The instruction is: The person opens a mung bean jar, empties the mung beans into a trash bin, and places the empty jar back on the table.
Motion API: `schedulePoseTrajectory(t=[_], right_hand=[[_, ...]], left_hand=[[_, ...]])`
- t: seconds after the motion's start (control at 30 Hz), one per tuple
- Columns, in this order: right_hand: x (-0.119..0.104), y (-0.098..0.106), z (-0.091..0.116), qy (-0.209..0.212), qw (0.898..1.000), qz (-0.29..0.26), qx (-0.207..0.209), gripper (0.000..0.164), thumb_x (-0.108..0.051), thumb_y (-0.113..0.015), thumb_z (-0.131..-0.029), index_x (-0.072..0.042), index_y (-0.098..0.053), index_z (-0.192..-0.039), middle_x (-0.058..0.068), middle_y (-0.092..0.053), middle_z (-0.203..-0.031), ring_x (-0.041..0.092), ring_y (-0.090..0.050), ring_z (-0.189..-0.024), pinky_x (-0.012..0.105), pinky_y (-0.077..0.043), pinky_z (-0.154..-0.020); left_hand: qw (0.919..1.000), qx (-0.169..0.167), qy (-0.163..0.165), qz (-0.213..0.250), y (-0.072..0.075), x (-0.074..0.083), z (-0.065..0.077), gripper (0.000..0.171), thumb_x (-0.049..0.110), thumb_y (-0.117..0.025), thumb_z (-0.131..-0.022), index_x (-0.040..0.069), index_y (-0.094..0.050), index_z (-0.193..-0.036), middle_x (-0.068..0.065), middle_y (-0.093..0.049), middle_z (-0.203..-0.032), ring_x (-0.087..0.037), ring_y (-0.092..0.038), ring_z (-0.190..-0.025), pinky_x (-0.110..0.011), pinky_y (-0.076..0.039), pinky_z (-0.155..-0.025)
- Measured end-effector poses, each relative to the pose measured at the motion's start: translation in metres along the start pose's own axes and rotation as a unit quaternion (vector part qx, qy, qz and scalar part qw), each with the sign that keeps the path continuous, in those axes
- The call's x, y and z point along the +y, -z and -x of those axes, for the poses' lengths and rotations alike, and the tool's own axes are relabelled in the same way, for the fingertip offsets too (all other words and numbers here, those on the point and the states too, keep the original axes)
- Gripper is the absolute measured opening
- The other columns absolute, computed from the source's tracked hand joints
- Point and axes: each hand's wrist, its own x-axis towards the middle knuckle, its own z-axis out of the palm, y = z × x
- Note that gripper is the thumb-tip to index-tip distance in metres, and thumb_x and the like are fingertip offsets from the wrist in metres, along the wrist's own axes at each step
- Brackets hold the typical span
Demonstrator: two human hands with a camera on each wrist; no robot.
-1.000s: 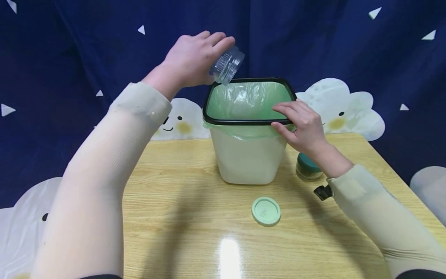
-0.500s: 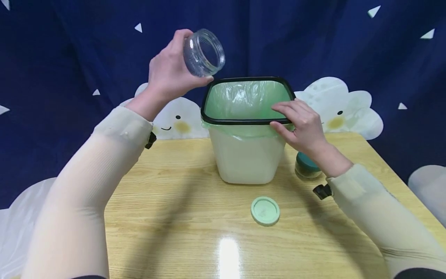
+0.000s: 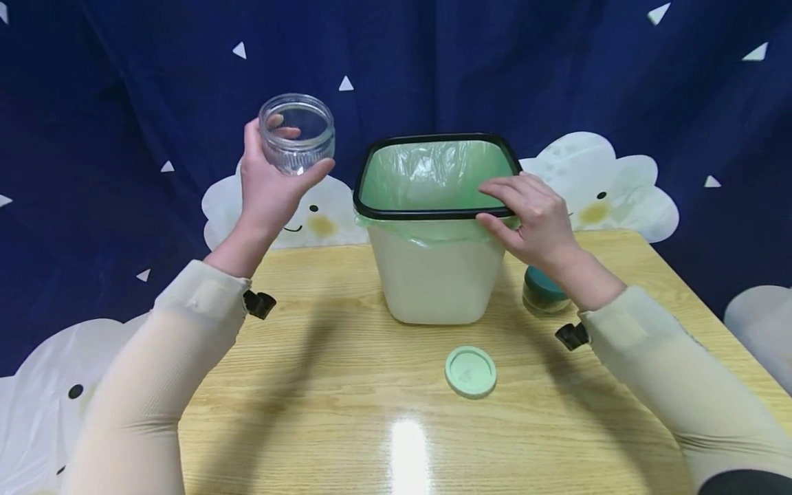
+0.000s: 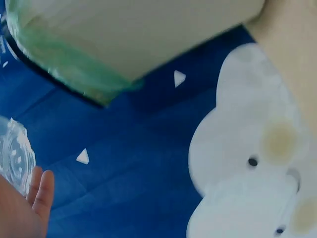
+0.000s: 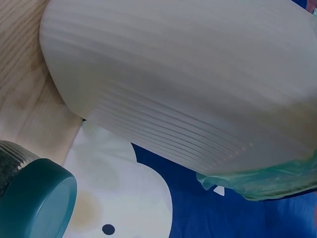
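My left hand (image 3: pixel 267 180) holds a clear jar (image 3: pixel 298 141) upright by its side and base, lidless, to the left of the trash bin. Nothing shows inside the jar beyond my fingers seen through it. In the left wrist view, part of the jar (image 4: pixel 15 156) appears at the left edge, above the hand. The white trash bin (image 3: pixel 436 275) stands on the table, lined with a green bag (image 3: pixel 433 172) under a black rim. My right hand (image 3: pixel 537 218) grips that rim at the right front corner, thumb outside and fingers over the opening.
A pale green round lid (image 3: pixel 471 372) lies on the wooden table (image 3: pixel 334 412) in front of the bin. Behind the right wrist stands a jar with a teal lid (image 3: pixel 544 289), partly hidden. A dark blue curtain (image 3: pixel 185 69) with cloud figures hangs behind.
My left hand has carried the clear jar from its tipped position over the bin's left edge to the left, turning it mouth up. The right hand stays on the rim.
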Motion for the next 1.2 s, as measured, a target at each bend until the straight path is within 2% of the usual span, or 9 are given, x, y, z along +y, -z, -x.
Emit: schedulePoseTrajectory(t=[0.1,0.23,0.3,0.37,0.5,0.6,0.77,1.0,1.2], right_hand=[[0.001,0.001,-0.001,0.007,1.000,0.003,-0.012,0.060,-0.055,-0.048,-0.097,0.000,-0.070,-0.107,0.017,-0.070,-0.102,0.035,-0.064,-0.094,0.050,-0.049,-0.086],[0.003,0.003,-0.002,0.004,1.000,0.004,-0.022,0.062,-0.056,-0.047,-0.097,0.000,-0.070,-0.108,0.017,-0.070,-0.103,0.035,-0.064,-0.095,0.049,-0.049,-0.086],[0.003,0.003,-0.002,0.002,1.000,0.005,-0.022,0.062,-0.056,-0.047,-0.097,0.000,-0.070,-0.108,0.017,-0.070,-0.102,0.035,-0.064,-0.094,0.050,-0.049,-0.085],[0.003,0.003,-0.002,0.001,1.000,0.003,-0.020,0.061,-0.056,-0.047,-0.097,0.000,-0.070,-0.108,0.016,-0.070,-0.102,0.035,-0.064,-0.094,0.050,-0.049,-0.085],[0.002,0.001,-0.001,0.002,1.000,-0.002,-0.017,0.060,-0.055,-0.048,-0.097,0.000,-0.070,-0.108,0.016,-0.070,-0.102,0.035,-0.064,-0.094,0.051,-0.049,-0.085],[0.002,0.001,-0.001,0.001,1.000,-0.003,-0.015,0.059,-0.055,-0.048,-0.097,-0.001,-0.070,-0.108,0.016,-0.070,-0.101,0.035,-0.064,-0.094,0.050,-0.049,-0.084],[0.000,-0.001,-0.003,-0.006,1.000,-0.011,-0.006,0.060,-0.057,-0.049,-0.096,-0.002,-0.071,-0.106,0.015,-0.070,-0.100,0.034,-0.063,-0.093,0.049,-0.049,-0.084],[-0.001,-0.004,-0.003,-0.009,1.000,-0.017,-0.008,0.060,-0.057,-0.049,-0.096,-0.002,-0.071,-0.107,0.014,-0.070,-0.101,0.034,-0.063,-0.094,0.049,-0.049,-0.085],[0.000,0.000,-0.003,-0.016,1.000,-0.011,-0.009,0.061,-0.059,-0.049,-0.095,-0.003,-0.071,-0.106,0.014,-0.070,-0.101,0.034,-0.063,-0.094,0.050,-0.049,-0.084]], left_hand=[[0.9973,0.019,0.020,0.068,0.000,-0.006,0.013,0.078,0.014,-0.084,-0.073,0.011,-0.039,-0.136,-0.008,-0.056,-0.125,-0.017,-0.053,-0.115,-0.027,-0.046,-0.090],[0.9871,0.032,0.057,0.146,0.000,-0.009,0.029,0.074,0.012,-0.079,-0.076,0.010,-0.039,-0.138,-0.010,-0.050,-0.130,-0.024,-0.053,-0.114,-0.025,-0.054,-0.073],[0.9837,0.029,0.067,0.164,0.001,-0.012,0.035,0.072,0.012,-0.077,-0.077,0.010,-0.039,-0.138,-0.010,-0.048,-0.131,-0.026,-0.053,-0.113,-0.024,-0.054,-0.063],[0.9846,0.023,0.069,0.159,0.003,-0.016,0.043,0.071,0.013,-0.077,-0.078,0.010,-0.039,-0.138,-0.010,-0.048,-0.131,-0.026,-0.053,-0.113,-0.024,-0.054,-0.064],[0.9894,0.010,0.082,0.119,0.007,-0.024,0.058,0.072,0.013,-0.078,-0.078,0.010,-0.039,-0.138,-0.010,-0.048,-0.131,-0.023,-0.049,-0.117,-0.028,-0.051,-0.079],[0.9883,-0.010,0.097,0.118,0.010,-0.030,0.068,0.069,0.011,-0.076,-0.079,0.007,-0.039,-0.137,-0.013,-0.045,-0.134,-0.023,-0.046,-0.121,-0.032,-0.046,-0.091],[0.9833,-0.044,0.125,0.124,0.015,-0.042,0.083,0.061,0.012,-0.069,-0.083,0.004,-0.039,-0.137,-0.013,-0.044,-0.134,-0.024,-0.045,-0.122,-0.038,-0.042,-0.098],[0.9781,-0.105,0.156,0.090,0.022,-0.064,0.106,0.063,0.001,-0.069,-0.084,0.001,-0.037,-0.138,-0.015,-0.049,-0.131,-0.021,-0.050,-0.116,-0.027,-0.047,-0.091],[0.9654,-0.166,0.193,0.056,0.021,-0.080,0.122,0.074,0.000,-0.076,-0.080,-0.001,-0.031,-0.139,-0.021,-0.052,-0.132,-0.028,-0.053,-0.117,-0.024,-0.047,-0.091]])
